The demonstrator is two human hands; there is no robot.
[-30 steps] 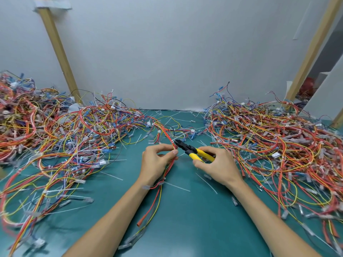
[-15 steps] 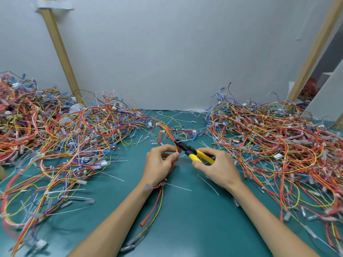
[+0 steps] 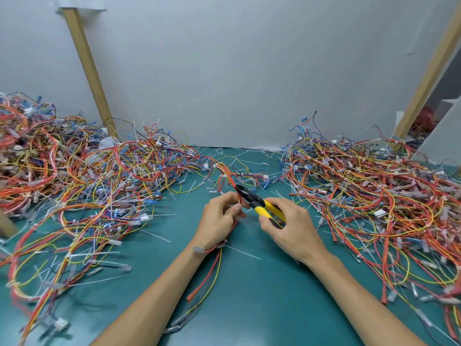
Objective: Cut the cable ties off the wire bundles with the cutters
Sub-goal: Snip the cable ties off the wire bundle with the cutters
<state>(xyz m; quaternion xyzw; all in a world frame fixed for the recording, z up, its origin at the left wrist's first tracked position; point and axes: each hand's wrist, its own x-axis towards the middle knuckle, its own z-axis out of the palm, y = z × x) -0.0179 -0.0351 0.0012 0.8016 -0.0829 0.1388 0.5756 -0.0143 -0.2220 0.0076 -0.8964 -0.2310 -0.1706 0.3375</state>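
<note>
Green mat (image 3: 262, 308): cutters (image 3: 260, 206) point diagonally away-left, seemingly touching wire bundle (image 3: 230, 181).

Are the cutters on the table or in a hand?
In hand: right hand grips the cutters by the yellow handles, tip at the wire bundle.

The cutters (image 3: 252, 200) have edged onto the wire bundle (image 3: 231, 181) just above the left hand (image 3: 216, 221).
</note>
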